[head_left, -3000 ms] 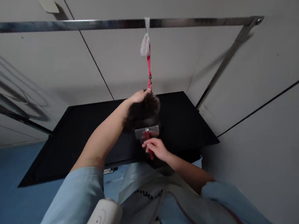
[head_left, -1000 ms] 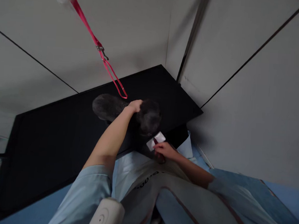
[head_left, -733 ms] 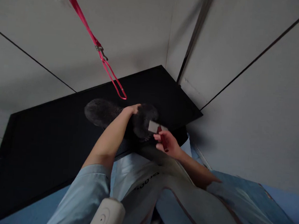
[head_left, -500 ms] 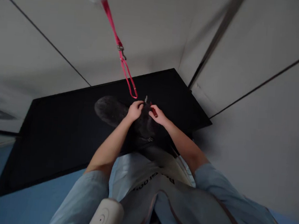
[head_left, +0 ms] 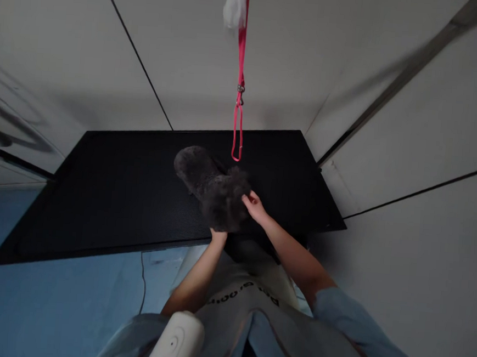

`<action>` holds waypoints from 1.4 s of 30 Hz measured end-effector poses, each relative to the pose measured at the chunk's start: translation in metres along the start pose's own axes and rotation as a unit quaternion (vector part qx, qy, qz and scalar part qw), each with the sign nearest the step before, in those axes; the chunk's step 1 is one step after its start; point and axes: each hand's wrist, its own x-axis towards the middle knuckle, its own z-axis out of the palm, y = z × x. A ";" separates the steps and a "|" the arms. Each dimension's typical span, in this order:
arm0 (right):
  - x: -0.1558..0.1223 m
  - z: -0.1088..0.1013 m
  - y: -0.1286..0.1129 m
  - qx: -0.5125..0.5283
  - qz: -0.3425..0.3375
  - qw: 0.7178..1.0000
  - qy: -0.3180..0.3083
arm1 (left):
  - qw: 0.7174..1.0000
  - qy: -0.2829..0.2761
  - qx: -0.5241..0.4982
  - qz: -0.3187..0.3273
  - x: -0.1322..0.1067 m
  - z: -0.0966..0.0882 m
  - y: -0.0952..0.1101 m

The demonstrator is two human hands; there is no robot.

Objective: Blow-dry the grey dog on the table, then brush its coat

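Note:
A dark grey, curly-coated dog [head_left: 224,202] stands on a black grooming table [head_left: 130,192], its rounded rear toward the left and its fluffy head nearest me. Beneath the near side of the head is my left hand [head_left: 218,236]; the fur hides its fingers. At the right side of the head, my right hand [head_left: 255,206] has its fingers curled together against the fur. Whether a tool is inside that hand I cannot make out.
A pink leash loop [head_left: 238,131] with a metal clip hangs above the table's far side, a white tuft [head_left: 235,5] beside its strap. Pale walls [head_left: 289,56] rise behind and to the right. A white device [head_left: 178,339] sits low in front of me.
My left hand has gone from the top of the dog to under its head, and the head has turned. The red-brown tool seen in my right hand is no longer visible. The view has swung.

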 end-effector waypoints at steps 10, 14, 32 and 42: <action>-0.034 0.006 -0.027 -0.250 -0.033 0.963 -0.098 | 0.989 0.097 -0.110 0.022 0.044 -0.017 0.040; -0.046 -0.035 -0.043 -0.277 -0.055 0.959 -0.028 | 0.987 0.068 -0.138 0.048 0.037 -0.018 0.045; -0.060 -0.041 -0.049 -0.013 0.006 0.985 0.174 | 0.988 0.084 -0.112 -0.057 0.015 -0.006 0.002; -0.056 -0.039 -0.051 -0.030 0.001 0.985 0.171 | 0.990 0.096 -0.072 -0.067 0.000 -0.006 0.000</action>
